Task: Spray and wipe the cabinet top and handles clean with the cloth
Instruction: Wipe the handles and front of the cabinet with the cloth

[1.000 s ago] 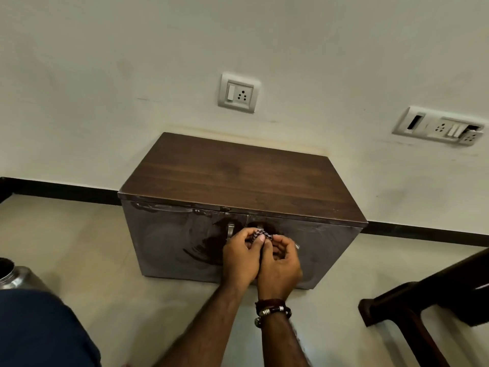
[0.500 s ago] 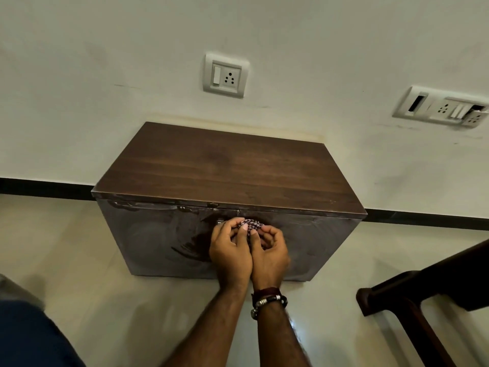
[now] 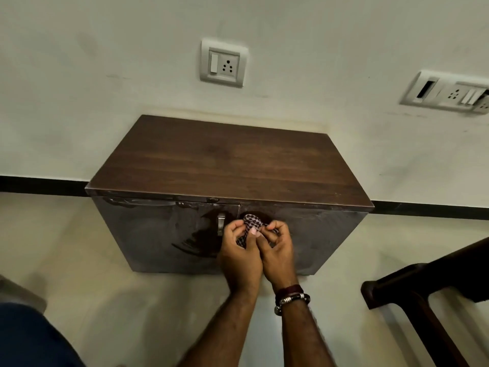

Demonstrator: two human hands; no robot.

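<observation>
Head view. Left hand and right hand side by side against front of low wooden cabinet, both pinching checked cloth bunched between the fingertips, just right of the metal door handle. Bracelets on right wrist. Wall socket above cabinet; dark wooden furniture at right.
</observation>
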